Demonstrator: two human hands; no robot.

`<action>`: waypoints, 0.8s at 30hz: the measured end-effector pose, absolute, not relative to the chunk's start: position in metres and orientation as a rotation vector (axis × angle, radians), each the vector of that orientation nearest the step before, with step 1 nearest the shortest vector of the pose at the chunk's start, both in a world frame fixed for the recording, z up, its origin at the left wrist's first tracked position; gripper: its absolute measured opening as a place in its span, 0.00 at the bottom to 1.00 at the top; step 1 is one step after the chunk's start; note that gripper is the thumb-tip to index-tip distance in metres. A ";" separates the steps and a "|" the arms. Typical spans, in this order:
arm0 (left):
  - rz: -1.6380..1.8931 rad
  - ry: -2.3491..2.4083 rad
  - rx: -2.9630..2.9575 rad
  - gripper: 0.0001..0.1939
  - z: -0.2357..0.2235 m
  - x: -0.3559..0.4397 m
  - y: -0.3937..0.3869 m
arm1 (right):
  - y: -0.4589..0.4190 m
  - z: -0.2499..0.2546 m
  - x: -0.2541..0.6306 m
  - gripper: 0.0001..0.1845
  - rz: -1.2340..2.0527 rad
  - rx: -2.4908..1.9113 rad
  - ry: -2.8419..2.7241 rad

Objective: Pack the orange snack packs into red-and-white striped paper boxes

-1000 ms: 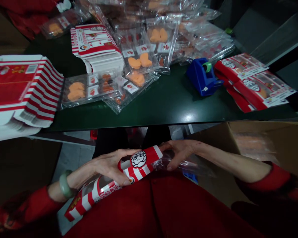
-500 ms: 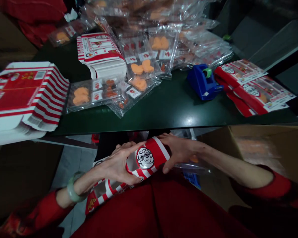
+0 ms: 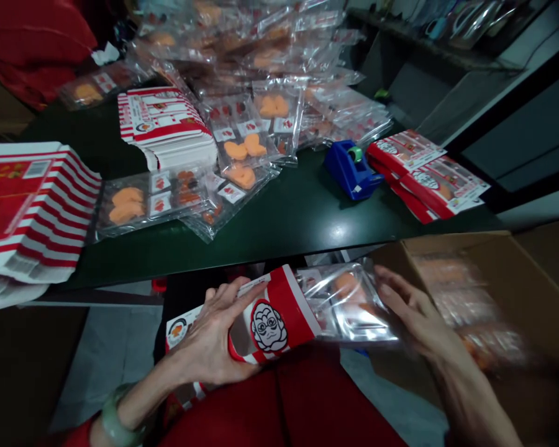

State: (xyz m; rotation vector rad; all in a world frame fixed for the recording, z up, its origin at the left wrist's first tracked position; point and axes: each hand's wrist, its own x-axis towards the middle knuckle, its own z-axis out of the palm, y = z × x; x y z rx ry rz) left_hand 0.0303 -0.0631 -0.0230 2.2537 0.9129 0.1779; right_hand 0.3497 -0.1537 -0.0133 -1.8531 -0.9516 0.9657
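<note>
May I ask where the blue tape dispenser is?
In the head view, the tape dispenser sits right of centre on the table, left of the red packages.

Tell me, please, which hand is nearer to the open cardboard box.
Right. The right hand, at the end of the clear packet, appears by the left side of the cardboard box; the left hand, holding the red-and-white carton, is farther left.
</note>
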 end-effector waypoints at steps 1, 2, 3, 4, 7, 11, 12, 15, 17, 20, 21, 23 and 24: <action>0.182 0.902 2.296 0.50 -0.021 0.033 -0.064 | -0.159 -0.012 0.351 0.27 1.171 -1.774 -0.906; 0.192 0.889 2.344 0.50 -0.018 0.035 -0.066 | -0.161 -0.008 0.352 0.27 1.314 -1.694 -0.895; 0.205 0.875 2.394 0.50 -0.015 0.038 -0.067 | -0.160 -0.002 0.351 0.27 1.383 -1.639 -0.914; 0.215 0.860 2.444 0.50 -0.012 0.042 -0.069 | -0.157 0.006 0.350 0.27 1.395 -1.613 -0.959; 0.288 0.824 2.555 0.51 -0.005 0.052 -0.076 | -0.145 0.029 0.341 0.29 1.321 -1.606 -1.188; 0.488 0.840 2.617 0.54 0.001 0.061 -0.082 | -0.128 0.031 0.315 0.27 1.212 -1.499 -1.459; 0.519 0.859 2.631 0.54 0.002 0.063 -0.082 | -0.123 0.027 0.307 0.27 1.203 -1.451 -1.492; 0.641 0.993 2.664 0.53 0.004 0.070 -0.081 | -0.104 0.021 0.291 0.29 1.245 -1.286 -1.512; 0.765 1.146 2.653 0.52 0.004 0.076 -0.081 | -0.086 0.028 0.286 0.31 1.280 -1.214 -1.456; 0.942 1.407 2.565 0.54 0.001 0.080 -0.083 | -0.060 0.050 0.282 0.33 1.317 -1.207 -1.404; 0.991 1.460 2.518 0.55 0.000 0.078 -0.083 | -0.053 0.057 0.281 0.32 1.332 -1.209 -1.422; 1.049 1.467 2.379 0.61 -0.002 0.071 -0.082 | -0.040 0.067 0.276 0.25 1.382 -1.191 -1.508; 1.055 1.429 2.277 0.62 -0.002 0.065 -0.080 | -0.034 0.070 0.273 0.22 1.417 -1.173 -1.547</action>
